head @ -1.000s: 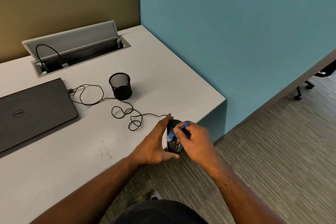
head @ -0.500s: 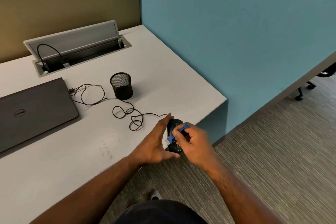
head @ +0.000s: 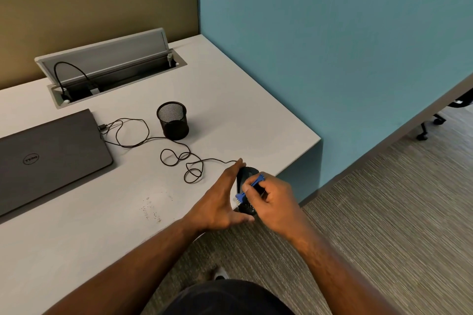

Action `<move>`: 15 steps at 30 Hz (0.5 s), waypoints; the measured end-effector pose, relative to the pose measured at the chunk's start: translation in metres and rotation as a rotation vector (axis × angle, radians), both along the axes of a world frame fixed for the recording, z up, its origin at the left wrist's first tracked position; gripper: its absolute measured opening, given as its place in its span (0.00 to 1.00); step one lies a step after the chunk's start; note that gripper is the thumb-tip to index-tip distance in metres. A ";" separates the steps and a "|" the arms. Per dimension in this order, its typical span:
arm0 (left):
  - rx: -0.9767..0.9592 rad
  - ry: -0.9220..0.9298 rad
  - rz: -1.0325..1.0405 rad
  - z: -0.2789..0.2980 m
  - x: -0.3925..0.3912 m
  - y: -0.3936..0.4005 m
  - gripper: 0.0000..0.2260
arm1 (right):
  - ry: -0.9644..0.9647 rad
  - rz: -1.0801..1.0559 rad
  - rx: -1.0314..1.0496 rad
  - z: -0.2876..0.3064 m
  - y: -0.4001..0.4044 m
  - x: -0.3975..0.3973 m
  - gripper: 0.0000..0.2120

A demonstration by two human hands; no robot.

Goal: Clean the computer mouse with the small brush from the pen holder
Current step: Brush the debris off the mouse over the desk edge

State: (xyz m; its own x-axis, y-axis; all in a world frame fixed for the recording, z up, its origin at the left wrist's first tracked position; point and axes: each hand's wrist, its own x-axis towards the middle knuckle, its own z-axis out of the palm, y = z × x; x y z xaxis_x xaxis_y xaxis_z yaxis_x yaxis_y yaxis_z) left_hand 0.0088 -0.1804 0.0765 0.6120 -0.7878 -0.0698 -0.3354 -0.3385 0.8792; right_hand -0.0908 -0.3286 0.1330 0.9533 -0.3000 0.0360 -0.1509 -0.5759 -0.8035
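Open room over the desk (head: 76, 250) along the near left. Farther in, looped cord (head: 179, 158) lying across the way to the holder (head: 174, 121), laptop (head: 51, 156) closing off the far left, raised flap (head: 102, 59) behind. Wall (head: 332, 59) tight on the right. Specks (head: 151, 208), possibly crumbs, mid-desk.

I get one head view only: wide-angle, above the near edge of the desk (head: 230, 79), facing forward and down, close to the left hand (head: 220, 199) and right hand (head: 277, 203) at that edge.
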 end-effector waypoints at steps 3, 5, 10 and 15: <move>0.004 -0.017 0.007 0.002 0.001 0.001 0.56 | -0.006 -0.076 -0.006 -0.004 -0.002 -0.001 0.04; 0.005 -0.019 0.010 0.001 0.002 0.002 0.57 | -0.029 -0.150 0.001 -0.004 -0.008 -0.001 0.04; -0.001 -0.015 0.012 0.000 0.003 0.003 0.57 | -0.089 -0.209 0.020 0.001 -0.014 0.000 0.05; -0.014 -0.016 0.000 0.001 0.005 0.002 0.56 | -0.025 -0.021 -0.023 -0.004 0.002 -0.002 0.05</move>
State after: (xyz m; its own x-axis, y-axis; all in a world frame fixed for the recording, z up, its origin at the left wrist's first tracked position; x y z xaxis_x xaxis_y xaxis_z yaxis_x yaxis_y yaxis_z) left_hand 0.0134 -0.1782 0.0776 0.6126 -0.7889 -0.0488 -0.3495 -0.3257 0.8785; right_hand -0.0929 -0.3261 0.1293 0.9454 -0.3189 0.0668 -0.1432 -0.5908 -0.7940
